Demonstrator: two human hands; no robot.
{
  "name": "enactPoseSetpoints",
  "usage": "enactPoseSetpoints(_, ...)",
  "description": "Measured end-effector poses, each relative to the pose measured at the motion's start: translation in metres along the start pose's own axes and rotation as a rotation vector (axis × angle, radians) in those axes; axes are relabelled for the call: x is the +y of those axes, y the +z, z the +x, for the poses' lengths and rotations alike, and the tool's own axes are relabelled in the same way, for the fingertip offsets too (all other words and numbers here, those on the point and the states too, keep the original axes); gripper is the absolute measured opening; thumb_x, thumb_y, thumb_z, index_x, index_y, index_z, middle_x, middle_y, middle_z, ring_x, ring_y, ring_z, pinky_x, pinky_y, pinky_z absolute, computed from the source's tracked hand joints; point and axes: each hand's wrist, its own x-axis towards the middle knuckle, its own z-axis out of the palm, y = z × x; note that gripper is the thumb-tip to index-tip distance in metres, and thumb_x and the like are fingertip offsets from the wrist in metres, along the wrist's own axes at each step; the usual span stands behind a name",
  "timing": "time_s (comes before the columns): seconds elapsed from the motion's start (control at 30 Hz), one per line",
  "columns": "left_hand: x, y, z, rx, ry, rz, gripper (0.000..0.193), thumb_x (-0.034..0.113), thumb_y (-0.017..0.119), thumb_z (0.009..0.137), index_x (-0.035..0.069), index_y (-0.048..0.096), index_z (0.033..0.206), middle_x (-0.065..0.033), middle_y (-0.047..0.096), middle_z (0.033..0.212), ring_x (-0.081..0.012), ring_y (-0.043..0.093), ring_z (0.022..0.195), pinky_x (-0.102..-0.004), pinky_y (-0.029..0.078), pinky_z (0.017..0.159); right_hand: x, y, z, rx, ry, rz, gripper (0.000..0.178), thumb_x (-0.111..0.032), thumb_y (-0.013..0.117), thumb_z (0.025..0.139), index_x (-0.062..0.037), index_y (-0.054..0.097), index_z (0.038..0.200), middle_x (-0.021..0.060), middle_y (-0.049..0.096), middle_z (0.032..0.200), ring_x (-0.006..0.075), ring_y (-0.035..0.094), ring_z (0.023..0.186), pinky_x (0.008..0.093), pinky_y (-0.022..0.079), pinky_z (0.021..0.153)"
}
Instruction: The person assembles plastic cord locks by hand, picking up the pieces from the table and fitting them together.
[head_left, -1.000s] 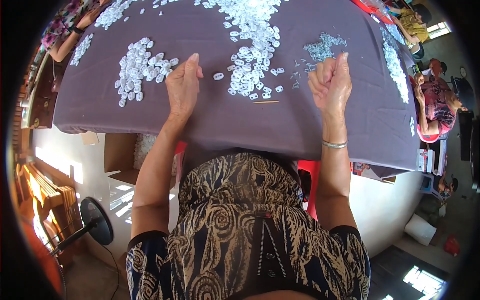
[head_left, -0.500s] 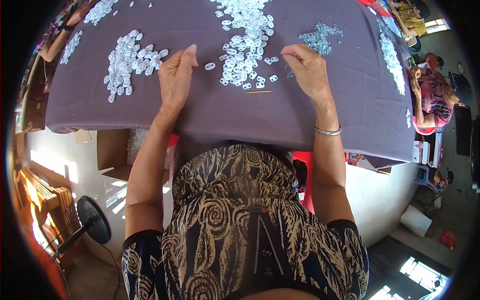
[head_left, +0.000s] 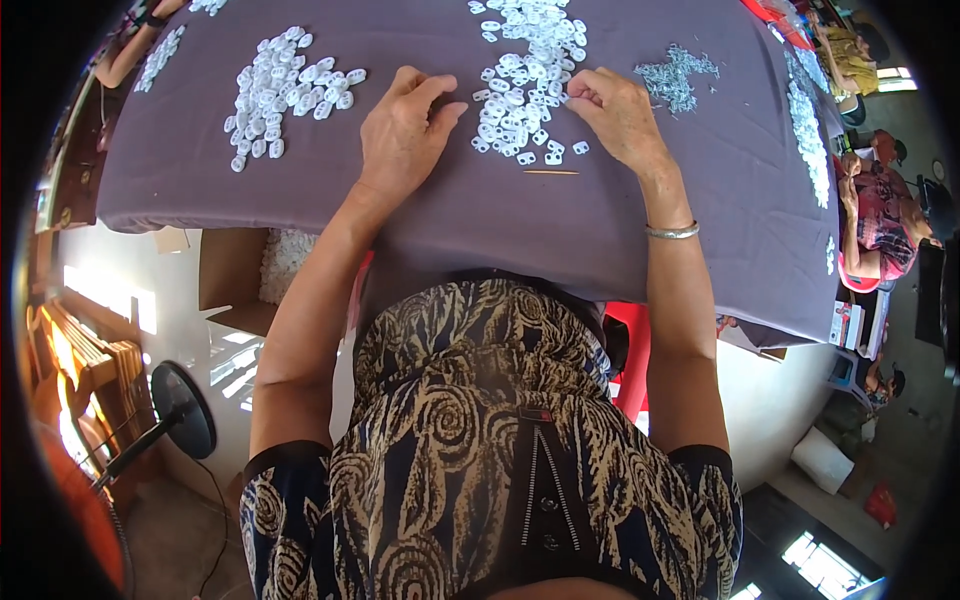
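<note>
My left hand point(head_left: 406, 132) is over the cloth just left of the central pile of small white plastic pieces with two holes point(head_left: 515, 115). Its thumb and forefinger stand apart, and nothing shows between them. At the right edge of that pile my right hand point(head_left: 618, 118) has its fingertips pressed together. Whatever they pinch, if anything, is too small to make out. A thin wooden stick like a toothpick point(head_left: 551, 172) lies at the pile's near end. Right of my right hand is a heap of small silvery screws point(head_left: 678, 78).
A second pile of white pieces point(head_left: 270, 95) lies to the left on the dark tablecloth point(head_left: 480, 220). More pieces point(head_left: 806, 130) line the right edge, where a person point(head_left: 880, 215) sits. Under the table stands a cardboard box point(head_left: 232, 270); a black fan point(head_left: 184, 410) is at lower left.
My left hand has moved right, away from the left pile to the central one, and its thumb and forefinger have parted. My right hand has come in against the central pile.
</note>
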Motion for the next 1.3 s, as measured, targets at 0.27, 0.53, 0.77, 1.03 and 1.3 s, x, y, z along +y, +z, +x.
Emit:
enactPoseSetpoints(0.27,0.001,-0.003,-0.001,-0.035,0.072,0.04,0.013,0.011,0.068,0.079,0.01,0.064,0.092,-0.0042,0.058,0.084,-0.0236,0.06,0.071,-0.0338,0.047,0.063,-0.021,0.009,0.004,0.118,-0.004,0.076,0.011,-0.006,0.066,0.08,-0.003,0.064,0.09,0.0054,0.061,0.077,0.0161,0.06,0.068,0.0283,0.048,0.063)
enactPoseSetpoints(0.53,0.003,-0.004,-0.001,-0.08,0.064,-0.045,0.014,0.012,0.07,0.075,0.009,0.064,0.088,-0.0043,0.057,0.081,-0.0242,0.06,0.074,-0.036,0.047,0.063,-0.049,0.025,0.017,-0.041,-0.173,0.069,0.015,-0.011,0.068,0.079,-0.004,0.065,0.091,0.0064,0.06,0.079,0.0177,0.06,0.069,0.03,0.049,0.063)
enactPoseSetpoints(0.77,0.004,-0.006,-0.002,-0.092,0.098,-0.049,0.016,0.01,0.069,0.077,0.008,0.065,0.091,-0.0045,0.059,0.084,-0.023,0.06,0.073,-0.0334,0.048,0.063,-0.053,0.031,0.008,-0.05,-0.209,0.079,0.016,-0.011,0.069,0.078,-0.0042,0.065,0.091,0.0065,0.059,0.077,0.018,0.058,0.066,0.0302,0.048,0.061)
enactPoseSetpoints(1.03,0.005,-0.005,-0.002,-0.097,0.108,-0.006,0.017,0.01,0.068,0.079,0.007,0.064,0.095,-0.004,0.059,0.087,-0.0219,0.06,0.071,-0.0314,0.048,0.063,-0.033,0.012,0.001,-0.072,0.078,0.221,0.014,-0.011,0.07,0.076,-0.0025,0.063,0.084,0.0034,0.054,0.065,0.0114,0.051,0.057,0.0284,0.043,0.055)
enactPoseSetpoints(1.3,0.004,-0.002,-0.004,-0.049,0.137,0.025,0.016,0.007,0.067,0.077,0.01,0.065,0.092,-0.0035,0.058,0.087,-0.0232,0.062,0.078,-0.0354,0.049,0.064,-0.025,0.003,0.0,-0.026,0.027,-0.027,0.019,-0.015,0.072,0.074,-0.0038,0.064,0.086,0.0045,0.058,0.072,0.0154,0.053,0.059,0.0302,0.044,0.056)
